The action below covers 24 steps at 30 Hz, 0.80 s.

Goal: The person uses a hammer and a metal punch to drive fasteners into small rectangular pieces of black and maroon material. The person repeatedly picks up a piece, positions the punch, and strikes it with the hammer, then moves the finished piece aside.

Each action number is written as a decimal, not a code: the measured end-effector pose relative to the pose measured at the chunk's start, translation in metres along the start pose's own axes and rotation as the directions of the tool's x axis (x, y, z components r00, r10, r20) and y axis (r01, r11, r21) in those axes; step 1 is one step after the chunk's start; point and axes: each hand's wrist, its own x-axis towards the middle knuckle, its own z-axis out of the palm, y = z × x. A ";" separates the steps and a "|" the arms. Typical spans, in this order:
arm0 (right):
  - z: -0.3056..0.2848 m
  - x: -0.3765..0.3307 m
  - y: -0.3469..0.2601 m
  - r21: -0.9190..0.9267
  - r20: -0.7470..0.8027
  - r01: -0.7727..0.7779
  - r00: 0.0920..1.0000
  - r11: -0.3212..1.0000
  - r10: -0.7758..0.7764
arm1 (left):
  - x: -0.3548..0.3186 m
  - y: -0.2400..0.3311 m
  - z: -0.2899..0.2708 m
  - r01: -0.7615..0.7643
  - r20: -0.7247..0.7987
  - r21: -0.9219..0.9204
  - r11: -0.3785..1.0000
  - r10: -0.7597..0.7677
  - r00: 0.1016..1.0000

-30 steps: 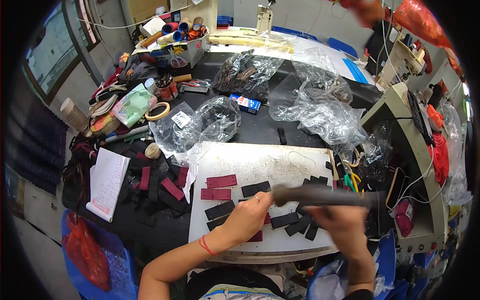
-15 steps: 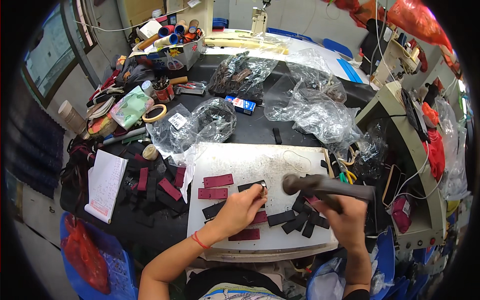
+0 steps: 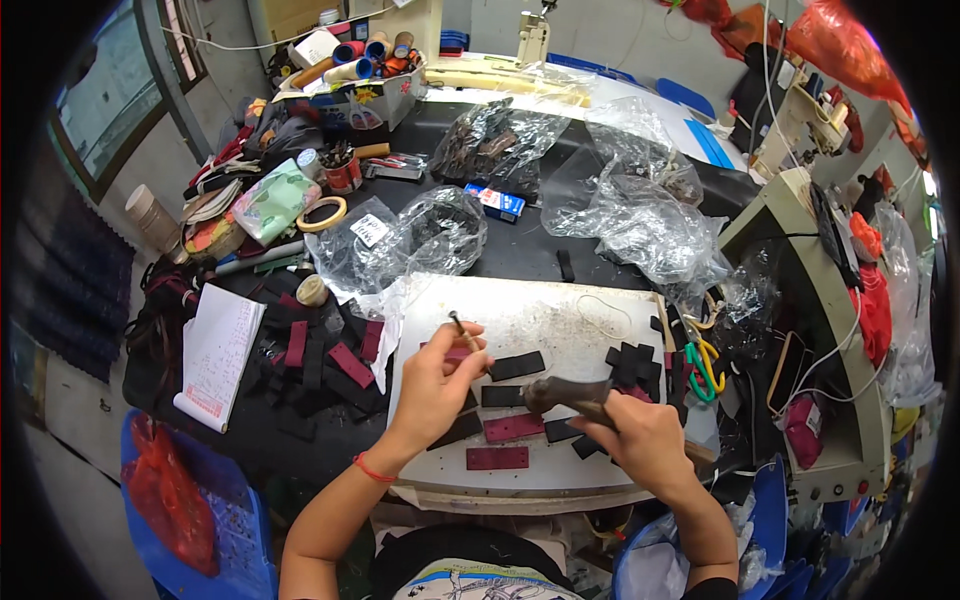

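My left hand [image 3: 432, 385], a red cord at its wrist, is closed around a slim metal punch [image 3: 460, 328], whose dark end sticks up above the fingers. My right hand [image 3: 645, 440] grips a hammer [image 3: 585, 393] by its handle; the hammer's head is low over the end of a black strip [image 3: 503, 396], and I cannot tell if they touch. Another black strip [image 3: 518, 364] lies just beyond. Nearer me are a maroon strip [image 3: 513, 428] with small holes and a second maroon strip [image 3: 497, 458]. All rest on a white board [image 3: 540, 300].
Green- and yellow-handled scissors [image 3: 705, 370] lie at the board's right edge, near stacked black strips [image 3: 632, 365]. Left of the board are loose strips and a notebook [image 3: 225, 340]. Clear plastic bags [image 3: 650, 235] lie beyond. A cream machine housing [image 3: 840, 400] stands at right.
My left hand has lifted off the strips and moved left, and the punch now shows upright in it. The hammer has come down and left. The strips under the hands lie rearranged.
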 end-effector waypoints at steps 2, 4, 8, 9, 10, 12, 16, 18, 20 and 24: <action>0.010 0.005 -0.004 0.003 0.032 0.046 0.998 0.999 -0.046 | -0.008 -0.008 -0.010 0.026 0.015 -0.074 0.997 -0.025 1.000; 0.016 0.009 -0.006 -0.004 0.056 0.083 0.995 0.997 -0.082 | -0.014 -0.007 -0.014 0.062 0.028 -0.113 0.992 -0.060 0.998; 0.023 0.013 -0.006 -0.032 0.100 0.083 0.992 0.996 -0.080 | -0.014 -0.018 -0.012 0.077 0.078 -0.090 0.993 -0.070 0.994; 0.020 0.014 -0.009 -0.034 0.114 0.072 0.991 0.997 -0.068 | -0.014 -0.018 -0.011 0.081 0.072 -0.077 0.994 -0.075 0.995; 0.019 0.015 -0.011 -0.037 0.129 0.057 0.990 0.998 -0.052 | -0.013 -0.019 -0.011 0.085 0.069 -0.065 0.994 -0.081 0.994; 0.016 0.017 -0.013 -0.033 0.139 0.052 0.989 0.998 -0.047 | -0.013 -0.021 -0.010 0.093 0.060 -0.047 0.994 -0.091 0.994; 0.018 0.016 -0.009 -0.015 0.173 0.012 0.985 1.000 -0.010 | -0.013 -0.020 -0.007 0.057 0.045 -0.001 0.998 -0.057 0.997; 0.019 0.015 -0.009 -0.018 0.165 0.017 0.986 1.000 -0.014 | -0.014 -0.019 -0.005 -0.002 0.039 0.046 0.999 0.000 0.999; 0.014 0.018 -0.008 -0.018 0.148 0.032 0.989 0.999 -0.029 | -0.016 -0.017 -0.004 -0.095 0.037 0.106 0.990 0.091 0.995; -0.022 0.029 -0.017 0.079 -0.021 -0.012 1.000 0.997 0.013 | -0.022 -0.021 0.001 -0.341 0.102 0.403 0.849 0.328 0.939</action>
